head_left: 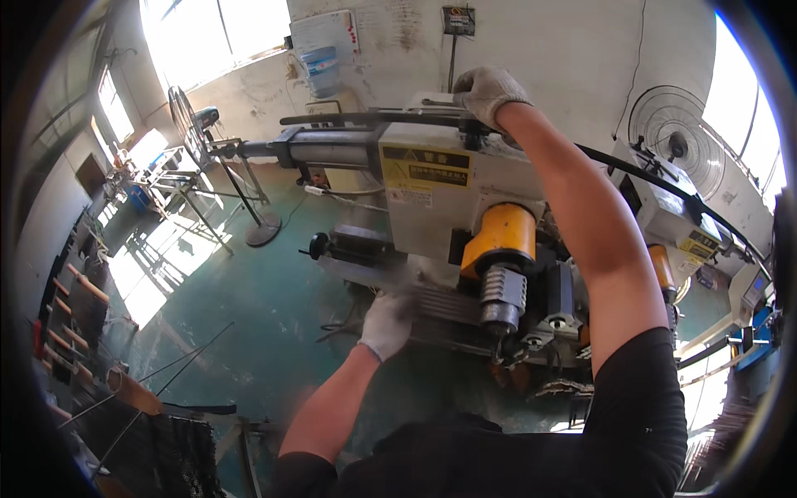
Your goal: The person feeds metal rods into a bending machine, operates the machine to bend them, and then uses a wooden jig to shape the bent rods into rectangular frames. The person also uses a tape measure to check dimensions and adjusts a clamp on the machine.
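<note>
My right hand, in a pale work glove, is raised to the top of a grey machine. Its fingers are curled; whatever they hold, if anything, is hidden. A wrench-like metal tool lies just left of it on the machine's top. Lower down, my left hand, also gloved, reaches to the machine's ribbed slide. Motion smears its fingers and the dark patch at them, so their grip is unclear. To the right of the slide, an orange housing sits above a metal spindle head.
A black handwheel sticks out at the machine's left. A black hose runs across its top. Farther left stands a pedestal fan. Several wooden-handled tools and thin rods are at lower left. A second machine stands right.
</note>
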A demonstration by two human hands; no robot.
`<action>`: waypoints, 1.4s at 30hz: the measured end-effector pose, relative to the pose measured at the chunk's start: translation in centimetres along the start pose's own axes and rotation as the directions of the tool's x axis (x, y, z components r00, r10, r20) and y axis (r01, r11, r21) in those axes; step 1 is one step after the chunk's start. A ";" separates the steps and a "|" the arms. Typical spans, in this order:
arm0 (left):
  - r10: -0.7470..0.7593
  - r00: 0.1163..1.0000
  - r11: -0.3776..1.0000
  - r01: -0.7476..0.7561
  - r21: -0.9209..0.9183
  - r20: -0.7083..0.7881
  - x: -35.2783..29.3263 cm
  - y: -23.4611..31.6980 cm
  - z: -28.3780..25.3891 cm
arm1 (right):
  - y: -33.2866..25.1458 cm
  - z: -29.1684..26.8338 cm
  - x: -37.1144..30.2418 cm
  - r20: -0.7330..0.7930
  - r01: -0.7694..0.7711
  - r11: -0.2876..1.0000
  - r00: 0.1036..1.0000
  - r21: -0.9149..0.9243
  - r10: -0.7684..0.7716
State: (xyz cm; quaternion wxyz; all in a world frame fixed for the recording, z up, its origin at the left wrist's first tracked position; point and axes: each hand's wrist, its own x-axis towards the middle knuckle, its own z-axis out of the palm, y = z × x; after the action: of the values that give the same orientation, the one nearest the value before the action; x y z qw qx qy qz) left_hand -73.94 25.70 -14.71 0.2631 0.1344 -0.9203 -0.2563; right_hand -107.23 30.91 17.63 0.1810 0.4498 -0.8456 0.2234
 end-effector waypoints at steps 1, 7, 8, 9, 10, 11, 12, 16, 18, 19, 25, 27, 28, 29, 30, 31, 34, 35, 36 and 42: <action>0.027 0.999 0.999 -0.028 -0.032 -0.031 -0.6 -1.1 -0.5 | 0.1 1.8 3.2 0.062 -0.025 0.999 0.998 -0.024 0.026; -0.136 0.988 0.987 0.129 -0.099 -0.073 -6.2 -9.5 -4.6 | 5.9 13.2 15.1 0.328 0.024 0.923 0.938 -0.383 0.112; -0.240 0.966 0.967 0.229 -0.109 -0.095 -7.5 -12.0 -5.3 | 5.5 14.4 15.5 0.372 0.102 0.891 0.925 -0.442 0.079; -0.383 0.915 0.917 0.359 -0.173 -0.127 -9.4 -14.6 -6.4 | 3.3 15.3 15.5 0.400 0.161 0.895 0.916 -0.416 0.021; -0.517 0.842 0.846 0.475 -0.241 -0.152 -11.2 -17.2 -7.5 | 1.9 15.3 15.3 0.426 0.220 0.895 0.904 -0.388 -0.037; -0.645 0.746 0.750 0.576 -0.323 -0.166 -13.1 -19.9 -8.2 | 1.8 15.5 15.0 0.393 0.155 0.915 0.919 -0.372 0.004; -0.717 0.679 0.686 0.648 -0.330 -0.159 -13.9 -22.6 -9.2 | 2.0 15.1 14.3 0.356 0.082 0.932 0.933 -0.353 0.053; -0.730 0.664 0.670 0.647 -0.363 -0.165 -14.6 -29.8 -14.2 | 4.2 13.3 13.4 0.438 -0.057 0.927 0.869 -0.371 0.229; -0.766 0.617 0.632 0.674 -0.383 -0.179 -14.2 -33.0 -17.7 | 0.7 14.3 13.0 0.354 -0.094 0.889 0.894 -0.448 0.273; -0.784 0.596 0.610 0.686 -0.396 -0.173 -14.0 -34.5 -18.9 | 1.8 14.7 13.4 0.315 -0.120 0.885 0.906 -0.450 0.283; -0.814 0.563 0.531 0.625 -0.572 -0.140 -10.3 -46.5 -21.7 | 6.7 13.2 15.2 -0.380 -0.134 0.990 0.918 -0.030 0.113; -0.819 0.568 0.490 0.625 -0.608 -0.076 -8.9 -49.6 -22.5 | 9.7 13.8 15.7 -0.259 0.006 0.986 0.965 0.170 0.039; -0.824 0.565 0.465 0.622 -0.630 -0.050 -8.5 -50.9 -24.4 | 8.2 16.6 15.3 -0.062 -0.111 0.987 0.993 -0.119 0.104; -0.798 0.602 0.447 0.605 -0.659 0.011 -6.4 -52.2 -25.1 | 5.5 19.8 15.9 0.141 -0.073 0.906 0.980 -0.416 0.143; -0.787 0.617 0.423 0.545 -0.724 0.005 -5.4 -53.9 -26.0 | 1.4 20.0 17.3 0.140 -0.302 0.825 0.901 -0.478 0.411; -0.800 0.599 0.395 0.495 -0.774 -0.025 -5.8 -55.5 -27.8 | -6.7 20.6 18.5 0.164 -0.415 0.781 0.827 -0.467 0.538; -0.792 0.608 0.441 0.512 -0.737 -0.052 -2.9 -62.0 -30.6 | -6.4 19.7 18.1 0.094 -0.520 0.763 0.800 -0.384 0.592; -0.807 0.590 0.395 0.511 -0.764 -0.023 -3.2 -63.9 -30.9 | -6.0 18.9 18.2 0.176 -0.613 0.713 0.703 -0.340 0.689; -0.857 0.513 0.319 0.587 -0.744 0.037 -5.5 -66.0 -31.6 | -5.1 18.8 17.0 0.192 -0.596 0.731 0.717 -0.332 0.671; -0.844 0.476 0.184 0.691 -0.699 0.248 -4.2 -76.7 -31.6 | -4.8 17.7 16.4 0.102 -0.581 0.736 0.757 -0.347 0.646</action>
State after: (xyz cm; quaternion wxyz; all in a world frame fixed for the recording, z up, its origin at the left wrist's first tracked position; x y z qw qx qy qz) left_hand -44.32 -49.19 -35.00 0.2140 0.4866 -0.5085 -0.6774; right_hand -113.71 7.83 12.17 0.0687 0.1332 -0.9844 0.0921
